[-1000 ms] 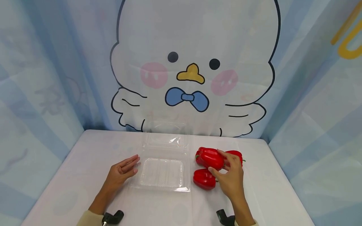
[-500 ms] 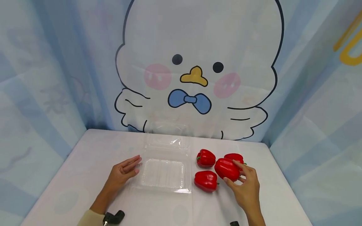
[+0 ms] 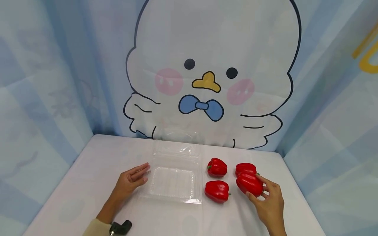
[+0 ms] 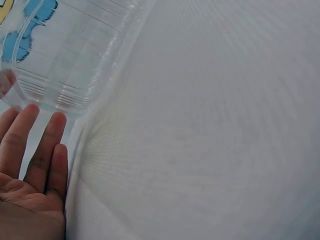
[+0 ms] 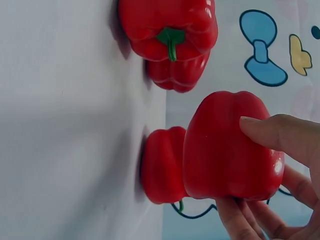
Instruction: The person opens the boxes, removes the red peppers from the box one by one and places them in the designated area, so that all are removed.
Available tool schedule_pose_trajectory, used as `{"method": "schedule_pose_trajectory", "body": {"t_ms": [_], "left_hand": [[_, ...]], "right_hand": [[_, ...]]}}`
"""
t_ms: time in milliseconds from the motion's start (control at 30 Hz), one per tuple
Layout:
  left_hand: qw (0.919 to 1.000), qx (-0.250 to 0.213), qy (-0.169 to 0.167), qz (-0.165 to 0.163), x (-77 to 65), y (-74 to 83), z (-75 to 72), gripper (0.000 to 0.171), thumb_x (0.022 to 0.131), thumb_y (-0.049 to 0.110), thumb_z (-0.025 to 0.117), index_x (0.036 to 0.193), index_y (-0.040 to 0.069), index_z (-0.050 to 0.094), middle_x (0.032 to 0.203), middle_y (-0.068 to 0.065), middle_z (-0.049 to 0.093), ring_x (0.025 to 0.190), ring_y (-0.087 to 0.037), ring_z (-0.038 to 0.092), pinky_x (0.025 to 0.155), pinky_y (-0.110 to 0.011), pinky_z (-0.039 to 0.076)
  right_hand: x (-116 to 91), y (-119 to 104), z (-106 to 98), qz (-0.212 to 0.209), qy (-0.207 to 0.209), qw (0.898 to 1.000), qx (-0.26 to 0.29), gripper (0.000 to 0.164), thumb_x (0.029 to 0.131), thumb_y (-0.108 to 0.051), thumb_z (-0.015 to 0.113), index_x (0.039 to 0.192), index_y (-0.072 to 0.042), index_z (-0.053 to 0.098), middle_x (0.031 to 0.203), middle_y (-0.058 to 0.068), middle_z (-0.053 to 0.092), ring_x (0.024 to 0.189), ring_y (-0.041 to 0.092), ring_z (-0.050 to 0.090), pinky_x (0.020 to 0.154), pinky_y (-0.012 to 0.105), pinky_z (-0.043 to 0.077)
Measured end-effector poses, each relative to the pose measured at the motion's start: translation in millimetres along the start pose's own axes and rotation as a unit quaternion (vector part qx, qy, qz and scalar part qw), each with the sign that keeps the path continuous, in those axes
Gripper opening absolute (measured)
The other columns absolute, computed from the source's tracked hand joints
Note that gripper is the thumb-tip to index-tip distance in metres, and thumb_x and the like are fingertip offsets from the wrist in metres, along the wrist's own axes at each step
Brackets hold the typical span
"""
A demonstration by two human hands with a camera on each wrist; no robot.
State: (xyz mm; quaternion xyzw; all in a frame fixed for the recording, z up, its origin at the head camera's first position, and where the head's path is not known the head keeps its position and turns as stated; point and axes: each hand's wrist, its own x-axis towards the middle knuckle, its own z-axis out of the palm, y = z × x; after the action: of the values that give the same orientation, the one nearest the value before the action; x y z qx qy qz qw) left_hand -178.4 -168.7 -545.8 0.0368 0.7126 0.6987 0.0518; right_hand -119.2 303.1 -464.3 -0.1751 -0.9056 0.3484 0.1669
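My right hand (image 3: 270, 204) grips a red bell pepper (image 3: 249, 184) between thumb and fingers. In the right wrist view this held pepper (image 5: 232, 147) is raised off the table, with another pepper (image 5: 162, 165) behind it. Two more red peppers lie to the left in the head view, a back one (image 3: 217, 167) and a front one (image 3: 217, 191). A clear plastic clamshell box (image 3: 172, 200) stands with its lid up, left of the peppers. My left hand (image 3: 130, 182) is at the box's left side, and its extended fingertips (image 4: 59, 120) reach the box wall.
A white cloth covers the table (image 3: 165, 221). Behind it hangs a curtain (image 3: 206, 39) printed with a cartoon bird, and further curtains (image 3: 339, 170) close off both sides. A dark wrist-camera mount (image 3: 121, 226) sits by the left sleeve (image 3: 97, 228).
My right hand has carried its pepper rightward and toward me, away from the two left peppers to in front of the right one. My left hand stays beside the box.
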Motion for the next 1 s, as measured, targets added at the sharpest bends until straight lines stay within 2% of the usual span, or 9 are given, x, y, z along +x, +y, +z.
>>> {"method": "schedule_pose_trajectory", "body": {"t_ms": [167,500,700,1000], "left_hand": [[0.9997,-0.014,-0.013,0.017,-0.8,0.9,-0.3,0.061,0.101,0.007,0.073,0.157,0.004,0.050,0.159,-0.014,0.054,0.129,0.008,0.062,0.103,-0.009,0.050],[0.9996,-0.009,-0.012,0.022,-3.1,2.1,0.5,0.060,0.101,0.009,0.073,0.156,0.005,0.051,0.158,-0.014,0.055,0.130,0.008,0.062,0.103,-0.009,0.049],[0.9995,-0.011,-0.015,0.024,-2.0,1.8,0.2,0.061,0.100,0.008,0.073,0.156,0.003,0.051,0.158,-0.015,0.055,0.129,0.009,0.061,0.102,-0.008,0.050],[0.9995,-0.013,-0.014,0.025,-2.7,3.5,0.7,0.061,0.100,0.008,0.073,0.156,0.003,0.051,0.157,-0.016,0.054,0.128,0.010,0.062,0.101,-0.008,0.050]], "right_hand": [[0.2,5.5,-2.5,0.006,0.000,1.000,-0.007,0.084,0.078,-0.003,0.092,0.153,-0.011,0.056,0.144,0.027,0.049,0.123,0.046,0.053,0.099,0.063,0.053],[4.3,21.1,-9.3,0.029,-0.019,0.999,-0.024,0.082,0.080,-0.002,0.091,0.154,-0.011,0.055,0.147,0.029,0.047,0.126,0.048,0.052,0.100,0.062,0.052],[7.2,36.0,-10.3,0.050,-0.046,0.997,-0.036,0.082,0.081,-0.002,0.090,0.154,-0.012,0.053,0.150,0.030,0.045,0.129,0.051,0.050,0.102,0.061,0.050],[9.8,48.8,-7.5,0.057,-0.085,0.994,-0.038,0.082,0.085,-0.002,0.087,0.158,-0.011,0.049,0.156,0.030,0.042,0.135,0.052,0.046,0.106,0.060,0.048]]}}
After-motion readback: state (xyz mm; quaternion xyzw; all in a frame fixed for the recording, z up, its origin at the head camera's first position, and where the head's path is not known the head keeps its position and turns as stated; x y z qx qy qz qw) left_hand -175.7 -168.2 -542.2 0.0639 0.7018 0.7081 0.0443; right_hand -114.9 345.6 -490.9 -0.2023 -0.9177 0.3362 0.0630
